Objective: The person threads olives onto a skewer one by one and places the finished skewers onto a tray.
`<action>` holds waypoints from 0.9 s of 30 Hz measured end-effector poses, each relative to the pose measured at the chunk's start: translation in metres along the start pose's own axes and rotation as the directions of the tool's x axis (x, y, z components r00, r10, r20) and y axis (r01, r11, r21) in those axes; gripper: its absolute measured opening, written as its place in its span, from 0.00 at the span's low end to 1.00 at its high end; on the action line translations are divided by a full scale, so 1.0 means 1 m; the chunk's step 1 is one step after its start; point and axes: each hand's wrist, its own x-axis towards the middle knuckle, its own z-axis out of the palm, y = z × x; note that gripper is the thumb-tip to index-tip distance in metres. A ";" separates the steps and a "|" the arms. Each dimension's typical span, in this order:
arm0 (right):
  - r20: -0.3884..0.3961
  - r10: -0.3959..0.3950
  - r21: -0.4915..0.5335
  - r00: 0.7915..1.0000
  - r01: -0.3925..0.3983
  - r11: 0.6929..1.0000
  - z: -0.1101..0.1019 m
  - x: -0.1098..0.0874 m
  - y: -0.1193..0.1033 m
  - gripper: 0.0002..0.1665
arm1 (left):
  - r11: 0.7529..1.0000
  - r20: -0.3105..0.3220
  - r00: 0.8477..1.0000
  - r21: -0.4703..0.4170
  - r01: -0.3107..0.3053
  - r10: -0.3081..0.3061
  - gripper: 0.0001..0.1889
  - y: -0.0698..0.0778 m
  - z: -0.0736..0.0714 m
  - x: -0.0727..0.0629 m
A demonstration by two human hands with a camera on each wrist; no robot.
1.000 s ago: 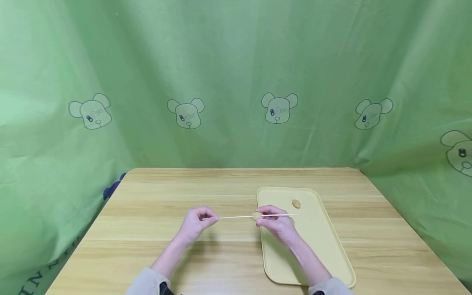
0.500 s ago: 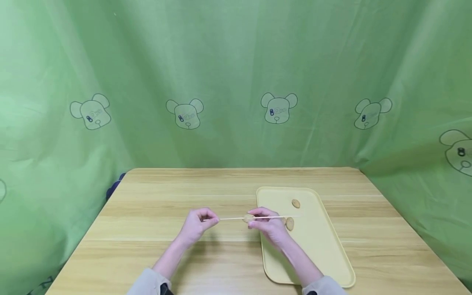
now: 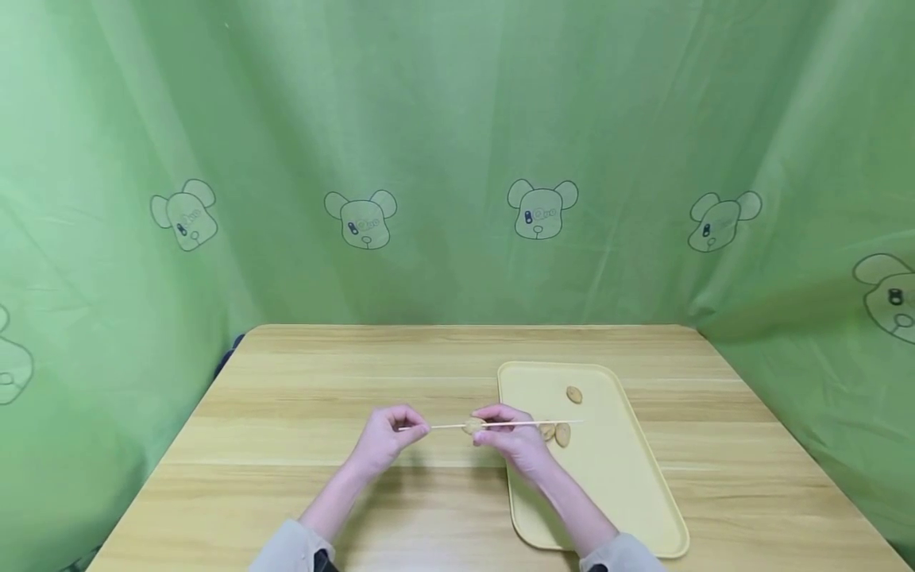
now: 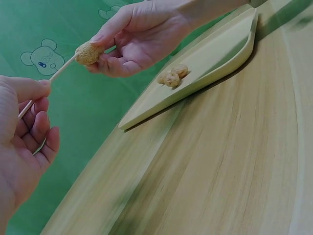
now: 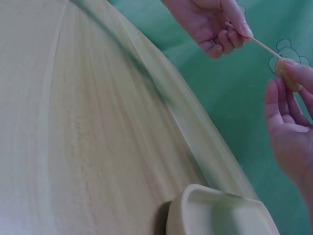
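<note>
piece [image 3: 472,427] shifted left, tray [image 3: 604,485] beside, curtain [image 3: 443,119] behind

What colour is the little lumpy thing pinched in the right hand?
The lumpy thing is tan; it shows best in the left wrist view.

From the head view I can read no text for certain: the cartoon faces [image 3: 539,218] across the middle of the frame, printed on the green curtain [image 3: 443,95], carry small lettering too faint for me.
</note>
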 end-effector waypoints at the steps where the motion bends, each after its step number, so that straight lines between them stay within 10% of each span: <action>1: -0.001 0.002 0.000 1.000 -0.002 1.000 0.000 0.000 0.000 0.20 | 1.000 0.000 1.000 0.000 -0.001 0.001 0.02 0.003 0.000 -0.001; 7: -0.015 0.017 -0.012 1.000 -0.018 1.000 0.004 0.002 0.003 0.21 | 1.000 0.000 1.000 0.005 -0.005 0.005 0.02 0.017 0.001 -0.004; 17: -0.048 0.017 -0.183 0.999 -0.025 0.983 0.012 0.005 0.009 0.18 | 0.999 0.010 1.000 0.036 -0.006 0.006 0.01 -0.009 0.007 0.003; 27: -0.048 0.058 -0.244 0.997 -0.068 0.967 0.014 0.006 0.009 0.23 | 0.998 0.053 0.999 0.063 0.007 -0.010 0.04 0.024 0.011 -0.005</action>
